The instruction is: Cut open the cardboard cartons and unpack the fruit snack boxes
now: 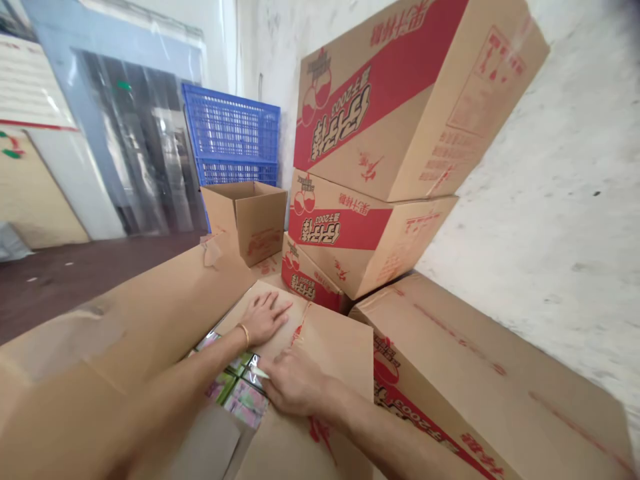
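My left hand [264, 318] lies flat with its fingers apart on a flap [333, 340] of a large cardboard carton, a thin band round the wrist. My right hand [295, 381] is closed, resting at the flap's edge just nearer to me. From its fist pokes a small whitish pointed thing [259, 372]; its kind I cannot make out. Below the flap, inside the carton, shiny packets [246, 402] in green, pink and purple sit side by side. My left forearm crosses over them and hides some. Another flap [165, 320] of the carton stands folded out to the left.
Printed red-and-brown cartons [345, 233] are stacked behind, against the white wall. A long closed carton [480, 360] lies at the right. Beyond the flap stands a small open box [263, 223], with blue plastic crates [233, 130] behind it. A strip curtain [143, 147] hangs at the back left.
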Demonstrator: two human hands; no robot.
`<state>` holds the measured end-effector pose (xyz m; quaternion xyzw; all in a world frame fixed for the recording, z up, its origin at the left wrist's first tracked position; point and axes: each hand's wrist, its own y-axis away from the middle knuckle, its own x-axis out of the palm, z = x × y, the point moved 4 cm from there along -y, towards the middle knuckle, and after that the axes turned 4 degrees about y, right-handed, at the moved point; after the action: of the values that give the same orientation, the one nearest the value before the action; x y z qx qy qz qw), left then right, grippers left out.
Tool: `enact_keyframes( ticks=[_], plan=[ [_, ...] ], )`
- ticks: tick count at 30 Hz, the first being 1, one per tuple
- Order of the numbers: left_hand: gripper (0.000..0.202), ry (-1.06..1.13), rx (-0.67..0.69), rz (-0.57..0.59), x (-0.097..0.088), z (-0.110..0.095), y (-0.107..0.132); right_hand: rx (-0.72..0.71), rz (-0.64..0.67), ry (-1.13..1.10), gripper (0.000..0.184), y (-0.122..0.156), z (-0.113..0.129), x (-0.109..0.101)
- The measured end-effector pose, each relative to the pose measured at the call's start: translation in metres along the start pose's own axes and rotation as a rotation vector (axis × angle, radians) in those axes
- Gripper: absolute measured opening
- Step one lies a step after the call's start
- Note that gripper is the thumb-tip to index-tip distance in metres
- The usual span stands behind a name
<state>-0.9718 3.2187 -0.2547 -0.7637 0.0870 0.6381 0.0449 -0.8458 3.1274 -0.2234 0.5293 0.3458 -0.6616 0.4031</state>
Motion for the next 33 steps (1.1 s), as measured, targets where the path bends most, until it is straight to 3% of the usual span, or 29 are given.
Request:
enact_keyframes(
  ticks=[4, 7, 10, 12, 14, 17, 20, 23, 26, 29, 33],
  plan=[
    [0.05, 0.004, 0.018, -0.027, 0.008, 0.001, 0.005, 0.041, 0.013, 0.034, 0.025, 0.003, -0.002, -0.014],
    [0.049, 0.006, 0.006, -0.042, 0.004, 0.006, 0.005, 0.021, -0.03, 0.022, 0.017, 0.023, -0.002, -0.041],
    [0.049, -0.021, -0.007, -0.005, -0.003, 0.008, 0.002, 0.018, -0.282, 0.037, 0.012, 0.071, -0.006, -0.088],
    [0.05, -0.042, -0.03, 0.017, -0.005, 0.003, -0.001, 0.089, -0.459, 0.045, 0.017, 0.111, -0.012, -0.118],
    [0.049, -0.045, -0.072, 0.023, -0.006, -0.009, -0.004, 0.169, -0.522, 0.032, 0.024, 0.144, -0.016, -0.137],
    [0.048, -0.039, -0.126, 0.009, -0.008, -0.039, 0.003, 0.263, -0.466, -0.047, 0.027, 0.176, -0.019, -0.147],
    [0.05, -0.032, -0.132, -0.022, -0.016, -0.072, 0.037, 0.35, -0.373, -0.146, 0.029, 0.195, -0.02, -0.147],
    [0.048, 0.027, 0.03, -0.019, -0.024, -0.105, 0.096, 0.373, -0.368, -0.229, 0.031, 0.216, -0.025, -0.143],
    [0.056, -0.037, 0.176, 0.092, -0.028, -0.13, 0.155, 0.414, -0.423, -0.316, 0.034, 0.244, -0.037, -0.13],
    [0.058, -0.162, 0.174, 0.08, -0.045, -0.147, 0.186, 0.524, -0.479, -0.388, 0.038, 0.277, -0.054, -0.099],
    [0.063, -0.157, 0.068, 0.015, -0.096, -0.169, 0.198, 0.495, -0.493, -0.433, 0.041, 0.315, -0.06, -0.027]
  ],
)
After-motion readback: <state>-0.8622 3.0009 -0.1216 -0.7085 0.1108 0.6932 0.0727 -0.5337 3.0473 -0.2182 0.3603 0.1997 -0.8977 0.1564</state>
